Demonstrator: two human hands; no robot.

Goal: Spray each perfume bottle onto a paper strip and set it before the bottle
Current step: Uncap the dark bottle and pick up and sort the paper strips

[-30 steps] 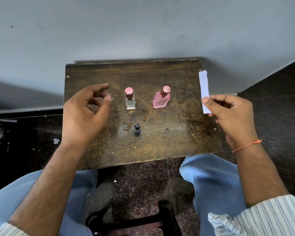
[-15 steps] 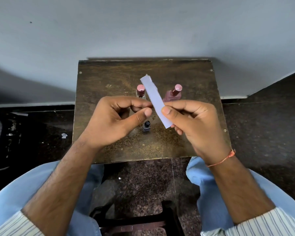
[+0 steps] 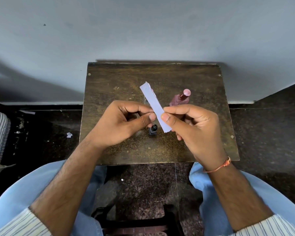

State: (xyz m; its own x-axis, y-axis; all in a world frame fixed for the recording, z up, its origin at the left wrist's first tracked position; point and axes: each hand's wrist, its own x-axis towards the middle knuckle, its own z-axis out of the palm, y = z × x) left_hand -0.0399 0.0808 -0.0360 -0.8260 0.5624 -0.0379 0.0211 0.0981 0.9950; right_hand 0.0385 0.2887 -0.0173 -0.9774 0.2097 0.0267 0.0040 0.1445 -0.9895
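Both forearms reach in over the knees and meet above the middle of the small wooden table [image 3: 109,92]. Right hand [image 3: 192,126]: fingers curled, thumb pressed on top of the white paper strip [image 3: 154,107], pinching it near its lower end. The strip is held in the air, slanting up and to the left. Left hand [image 3: 121,123]: fingers curled, thumb tip at the strip's left edge, index finger behind; contact looks like a pinch. On the table: pink perfume bottle [image 3: 180,99] partly behind the right hand, a second bottle's pink cap [image 3: 152,90] mostly hidden behind the strip, small dark bottle [image 3: 153,129] below the hands.
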